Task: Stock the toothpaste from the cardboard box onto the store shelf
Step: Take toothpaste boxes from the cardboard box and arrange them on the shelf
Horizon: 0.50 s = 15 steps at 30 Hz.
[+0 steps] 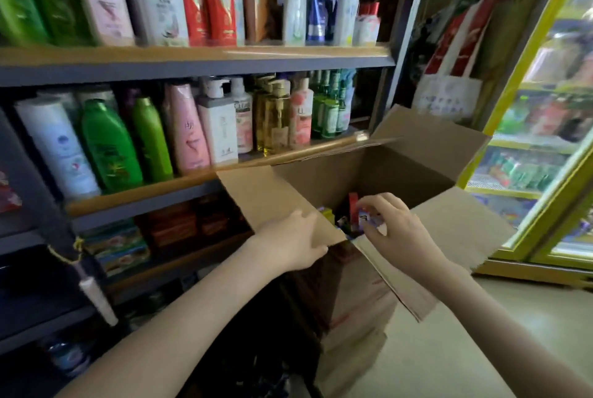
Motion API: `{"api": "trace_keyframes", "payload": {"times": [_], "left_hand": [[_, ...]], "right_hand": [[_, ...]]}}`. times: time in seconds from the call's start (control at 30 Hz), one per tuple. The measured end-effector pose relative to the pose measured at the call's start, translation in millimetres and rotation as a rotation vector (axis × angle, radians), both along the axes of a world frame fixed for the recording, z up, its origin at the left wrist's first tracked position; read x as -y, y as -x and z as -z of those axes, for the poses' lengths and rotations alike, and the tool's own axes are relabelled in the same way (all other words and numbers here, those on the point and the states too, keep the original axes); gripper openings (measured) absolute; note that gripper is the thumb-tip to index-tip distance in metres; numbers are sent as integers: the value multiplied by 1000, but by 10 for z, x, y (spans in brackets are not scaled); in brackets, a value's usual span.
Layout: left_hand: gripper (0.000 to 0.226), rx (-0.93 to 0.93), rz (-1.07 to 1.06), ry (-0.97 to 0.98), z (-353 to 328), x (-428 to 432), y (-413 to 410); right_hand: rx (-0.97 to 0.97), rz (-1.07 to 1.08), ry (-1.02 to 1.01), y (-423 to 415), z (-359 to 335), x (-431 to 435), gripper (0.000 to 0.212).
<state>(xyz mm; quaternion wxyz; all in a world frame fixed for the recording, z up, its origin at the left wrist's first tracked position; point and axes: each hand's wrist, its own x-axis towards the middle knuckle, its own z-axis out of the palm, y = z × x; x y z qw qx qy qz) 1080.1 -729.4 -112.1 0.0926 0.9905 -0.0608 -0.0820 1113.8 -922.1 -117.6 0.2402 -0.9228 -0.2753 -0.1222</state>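
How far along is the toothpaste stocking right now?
Done: the cardboard box stands open beside the shelf. In hand: the left hand grips a flap, and the right hand pinches a small pack inside the box. Left: other packs sit in the box; none is on its way to the shelf yet.

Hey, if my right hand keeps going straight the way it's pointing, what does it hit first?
Likely the small white-and-purple pack at its fingertips, inside the cardboard box; your right hand seems to pinch it. A red pack stands just beyond. Depth is unclear.
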Motion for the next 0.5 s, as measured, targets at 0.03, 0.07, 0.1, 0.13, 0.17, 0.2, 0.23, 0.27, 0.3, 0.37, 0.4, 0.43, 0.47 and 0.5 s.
{"api": "trace_keyframes", "payload": {"times": [0.03,0.07,0.1,0.13,0.17,0.2,0.23,0.27,0.3,0.37,0.4,0.43,0.47,0.5], "left_hand": [[66,7,-12,4,50,62,-162],[66,45,-12,31,99,120,-328],[65,99,-2,66,151,169,-492],[64,140,9,89,214,216,-655],[64,157,20,92,276,249,-808],[65,155,27,81,337,260,-959],[68,143,24,65,390,251,-1102],[72,130,8,45,438,223,-1231],[77,110,-12,21,473,183,-1349],[90,46,-52,-17,527,128,-1556],[95,14,-57,-46,554,126,-1627],[99,-5,-52,-75,581,139,-1677],[101,-13,-38,-98,605,163,-1707],[102,-20,-24,-112,622,198,-1716]], "right_hand": [[-10,7,0,-179,50,69,31],[-28,8,4,-355,95,124,34],[-52,3,13,-535,138,167,37],[-68,-7,25,-715,182,207,39],[-73,-21,42,-901,227,244,41],[-74,-34,65,-1083,265,282,43],[-81,-50,91,-1258,300,322,44],[-100,-71,121,-1422,328,347,46],[-126,-93,151,-1570,352,367,48],[-177,-143,220,-1859,392,391,54],[-197,-172,252,-1985,406,394,57],[-208,-200,272,-2104,422,388,60],[-211,-228,283,-2205,438,377,62],[-212,-258,296,-2295,460,364,64]]}}
